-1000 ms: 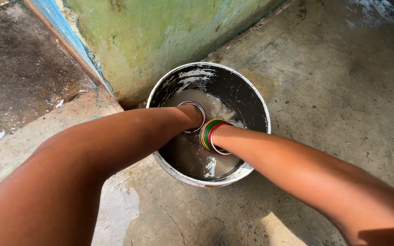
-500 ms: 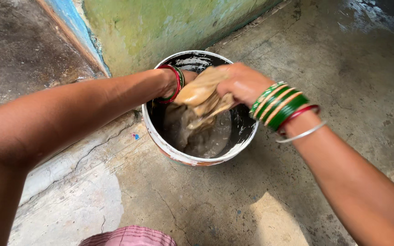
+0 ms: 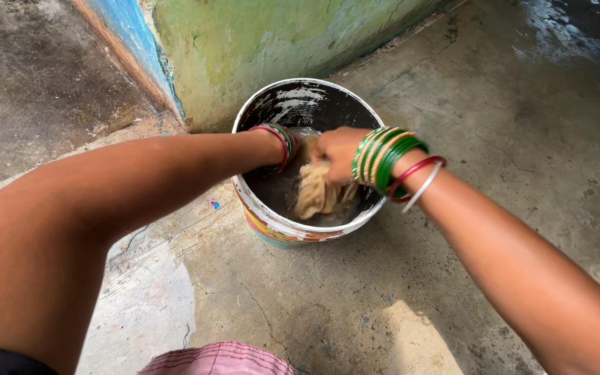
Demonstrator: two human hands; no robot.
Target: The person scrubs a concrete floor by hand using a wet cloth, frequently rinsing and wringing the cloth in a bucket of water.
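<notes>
We look down on a round bucket (image 3: 282, 229) standing on a worn concrete floor (image 3: 494, 125), close to the corner of a wall painted green and blue (image 3: 244, 42). The bucket's inside is dark and streaked with white residue, and its outer wall shows a band of bright colours near the base. Both arms reach over its rim. Our right hand (image 3: 338, 151) is clenched on the upper end of a wet, beige cloth (image 3: 317, 194), which hangs down twisted into the bucket above the murky water. A stack of green and gold bangles (image 3: 383, 156) sits on that wrist, with a red one and a silvery one lying loose just behind them. Our left hand (image 3: 298, 144) is mostly hidden behind its own wrist and the cloth; it meets the cloth's top right beside the right hand, but we cannot tell whether its fingers are closed on it. Red and green bangles (image 3: 278, 142) circle the left wrist. At the bottom edge we see a strip of pink striped fabric (image 3: 220, 360).
</notes>
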